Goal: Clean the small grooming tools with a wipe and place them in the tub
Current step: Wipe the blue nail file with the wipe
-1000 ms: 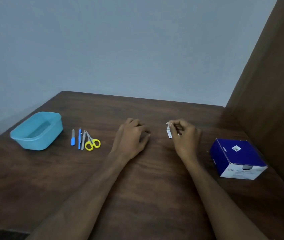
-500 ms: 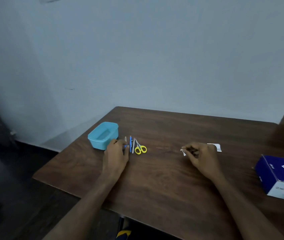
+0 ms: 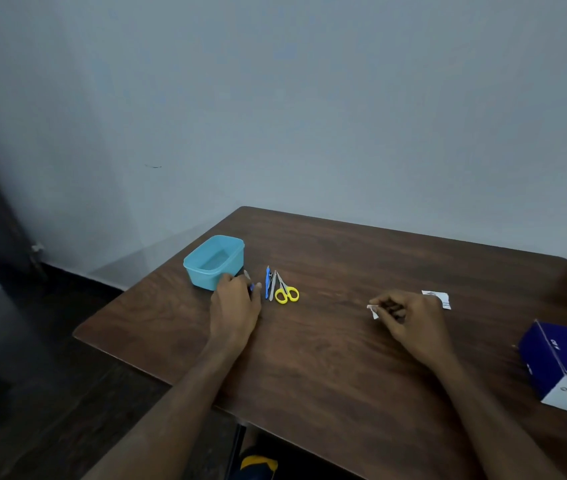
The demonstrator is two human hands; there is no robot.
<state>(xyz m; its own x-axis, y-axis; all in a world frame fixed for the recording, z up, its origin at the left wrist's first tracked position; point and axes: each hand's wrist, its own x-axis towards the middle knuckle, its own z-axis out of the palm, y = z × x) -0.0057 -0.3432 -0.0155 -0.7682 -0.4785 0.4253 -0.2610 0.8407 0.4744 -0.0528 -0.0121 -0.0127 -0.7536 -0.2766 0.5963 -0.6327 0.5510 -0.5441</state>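
A light blue tub (image 3: 214, 261) stands at the table's left side. My left hand (image 3: 235, 306) lies just right of it, fingers curled round a small blue-handled nail file (image 3: 248, 279) whose metal tip sticks out above the fingers. To the right lie a blue-handled tool (image 3: 267, 284), a grey metal tool (image 3: 273, 287) and yellow-handled scissors (image 3: 286, 292) on the wood. My right hand (image 3: 410, 318) pinches a small white wipe (image 3: 373, 310) near the table's middle.
A torn white wipe sachet (image 3: 437, 298) lies behind my right hand. A dark blue box (image 3: 566, 365) sits at the right edge. The brown wooden table (image 3: 327, 358) ends at the left, with dark floor below. A grey wall rises behind.
My left hand moved left from the table's middle to the tools and closed on the nail file. The right hand keeps the wipe; the sachet now lies on the table. The view swung left.
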